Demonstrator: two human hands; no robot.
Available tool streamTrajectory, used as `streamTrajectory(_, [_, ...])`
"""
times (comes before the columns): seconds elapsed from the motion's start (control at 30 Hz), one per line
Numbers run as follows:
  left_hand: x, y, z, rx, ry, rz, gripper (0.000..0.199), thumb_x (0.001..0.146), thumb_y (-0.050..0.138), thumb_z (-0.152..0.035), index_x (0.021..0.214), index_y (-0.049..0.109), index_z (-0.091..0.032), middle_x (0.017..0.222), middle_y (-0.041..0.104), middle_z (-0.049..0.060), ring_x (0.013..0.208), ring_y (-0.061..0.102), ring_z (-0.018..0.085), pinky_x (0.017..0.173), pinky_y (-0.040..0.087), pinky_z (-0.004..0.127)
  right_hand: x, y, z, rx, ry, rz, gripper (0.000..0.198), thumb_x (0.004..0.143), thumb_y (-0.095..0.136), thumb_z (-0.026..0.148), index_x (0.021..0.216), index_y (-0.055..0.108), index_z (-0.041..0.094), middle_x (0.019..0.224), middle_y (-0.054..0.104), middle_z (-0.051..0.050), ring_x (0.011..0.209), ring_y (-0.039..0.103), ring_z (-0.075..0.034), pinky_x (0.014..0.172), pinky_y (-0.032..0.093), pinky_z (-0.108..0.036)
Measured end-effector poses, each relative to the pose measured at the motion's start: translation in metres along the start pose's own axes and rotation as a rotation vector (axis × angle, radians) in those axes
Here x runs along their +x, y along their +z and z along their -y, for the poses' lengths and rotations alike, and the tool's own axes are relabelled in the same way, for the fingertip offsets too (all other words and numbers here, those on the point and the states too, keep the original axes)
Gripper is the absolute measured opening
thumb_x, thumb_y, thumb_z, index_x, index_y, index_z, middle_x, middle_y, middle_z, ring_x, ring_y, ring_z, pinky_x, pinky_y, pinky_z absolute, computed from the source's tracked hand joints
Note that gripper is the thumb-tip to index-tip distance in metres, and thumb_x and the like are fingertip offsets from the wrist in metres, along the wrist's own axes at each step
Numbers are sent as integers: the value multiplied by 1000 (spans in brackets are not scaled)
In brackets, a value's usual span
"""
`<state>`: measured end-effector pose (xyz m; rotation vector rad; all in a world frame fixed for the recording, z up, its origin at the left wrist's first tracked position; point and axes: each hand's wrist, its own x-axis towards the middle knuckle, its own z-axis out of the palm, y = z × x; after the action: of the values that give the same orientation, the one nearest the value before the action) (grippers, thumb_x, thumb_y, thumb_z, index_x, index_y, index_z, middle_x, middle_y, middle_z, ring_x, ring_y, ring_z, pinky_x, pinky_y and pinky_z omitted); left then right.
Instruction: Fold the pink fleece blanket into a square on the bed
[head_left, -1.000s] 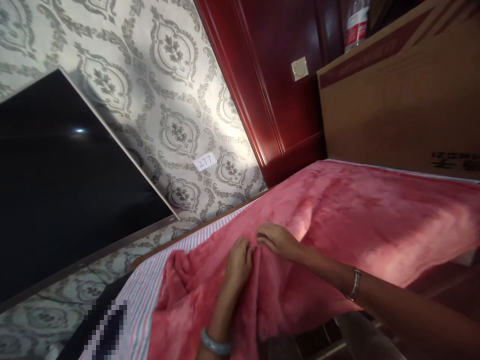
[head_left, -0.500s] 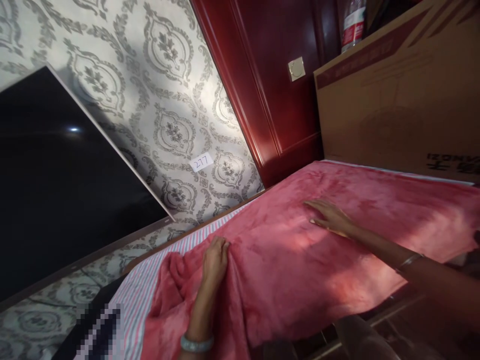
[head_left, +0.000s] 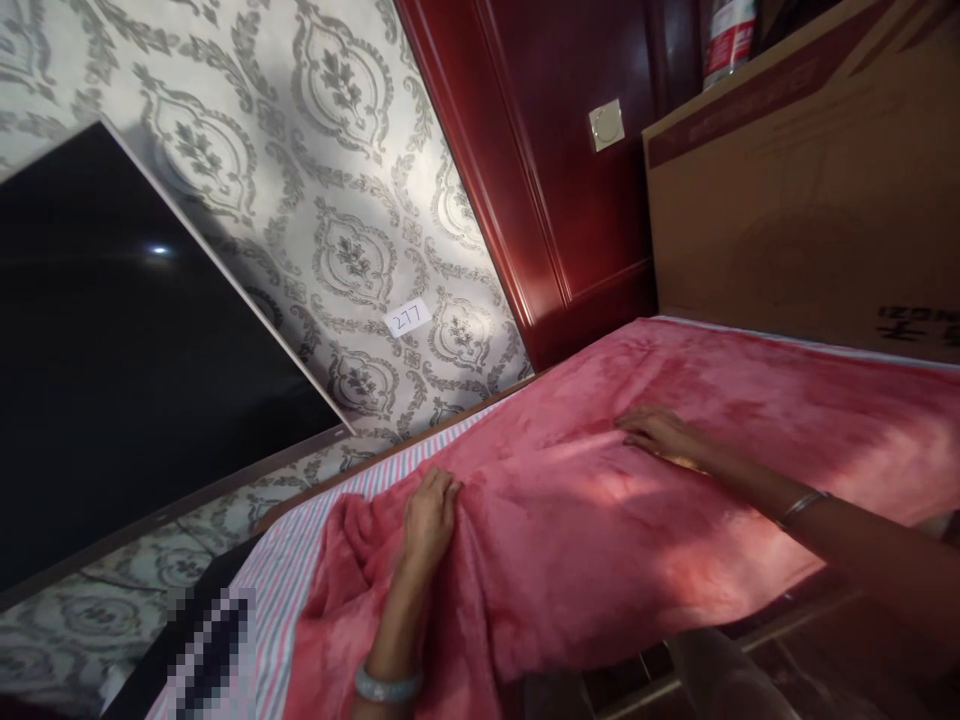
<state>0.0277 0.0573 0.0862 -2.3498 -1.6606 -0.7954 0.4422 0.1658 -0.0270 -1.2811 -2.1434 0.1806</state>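
Patterned wallpaper (head_left: 352, 250) and a dark red wooden panel (head_left: 517, 180) form the background of our work area, and a striped sheet (head_left: 281, 580) covers the surface in front. On this sheet lies a pink plush blanket (head_left: 600, 560), which extends to just beside a large cardboard box (head_left: 795, 220). We judge the step in hand to be spreading and smoothing the blanket.

Our left hand (head_left: 429, 515) rests on the gathered side of the blanket, its fingers bent and close together over a fold; we cannot tell whether they pinch the fabric. Our right hand (head_left: 664, 433) lies on the flatter part, fingers close together and low against the pile; any grip there is also unclear.

In our judgement, the next move calls for opening the folds at the left end and drawing them outward, while the right hand steadies the flat area.

Observe the surroundings. A television (head_left: 150, 340) stands beyond the sheet on the left, and a number card (head_left: 407, 317) is on the wallpaper. A bottle (head_left: 729, 40) shows above the box rim. We consider the bunched folds the main obstruction; the box limits reach at the far end.
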Motion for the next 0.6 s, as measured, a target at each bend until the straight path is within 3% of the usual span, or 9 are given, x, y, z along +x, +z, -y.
streamTrajectory(0.17, [-2,-4,-1,44,-37,32,23,96,41,-23,82,58,-22,88,66,5,84,65,21,77,49,31,-2,-19,10,-7,80,-87,36,92,39,28,91,73,17,94,76,-14,86,71,-26,79,55,-38])
streamTrajectory(0.4, [-3,-29,3,126,-63,-1,25,98,38,-27,84,57,-23,89,62,4,81,63,19,72,47,29,3,-77,35,-27,94,-294,33,90,44,37,97,72,20,102,76,-15,94,70,-32,84,56,-43])
streamTrajectory(0.6, [-17,-61,13,194,-27,-86,27,99,35,-31,83,56,-23,83,59,3,77,61,19,68,45,29,-10,-98,76,13,-7,-334,39,93,39,40,98,71,18,97,75,-16,90,70,-32,81,57,-47])
